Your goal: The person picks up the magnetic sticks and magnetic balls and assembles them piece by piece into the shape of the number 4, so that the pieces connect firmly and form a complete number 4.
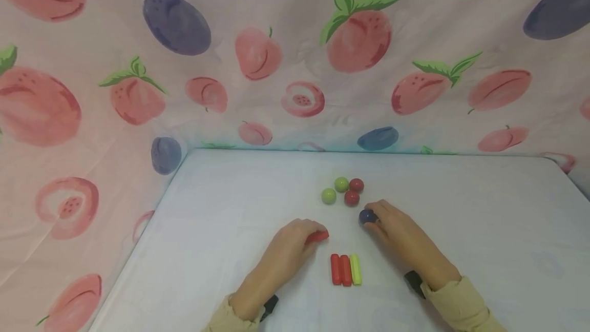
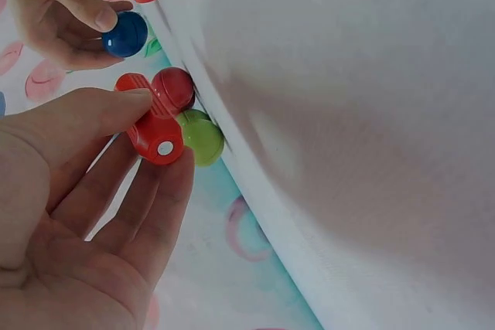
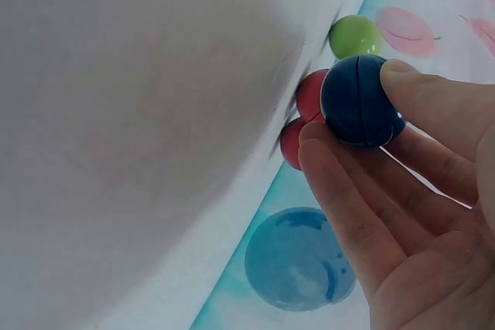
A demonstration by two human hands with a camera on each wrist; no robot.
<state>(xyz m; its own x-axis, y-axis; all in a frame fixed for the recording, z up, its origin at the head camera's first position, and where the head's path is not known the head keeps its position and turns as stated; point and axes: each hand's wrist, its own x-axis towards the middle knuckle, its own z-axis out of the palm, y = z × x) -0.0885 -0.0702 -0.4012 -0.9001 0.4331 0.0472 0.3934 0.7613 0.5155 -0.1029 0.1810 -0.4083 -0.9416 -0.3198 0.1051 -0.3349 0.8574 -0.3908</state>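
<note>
Your left hand (image 1: 288, 242) pinches a red stick (image 1: 318, 236); your right hand (image 1: 396, 232) grips a blue ball (image 1: 366, 215), both just beyond three sticks (image 1: 345, 269).

Five balls (image 1: 342, 191); four sticks (image 1: 345, 269); two hands (image 1: 295, 242)

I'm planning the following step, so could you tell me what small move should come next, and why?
Probably bring the blue ball to the red stick. The right hand pinches the ball, the left hand pinches the stick, its end disc facing out, and the two remain apart.
</note>
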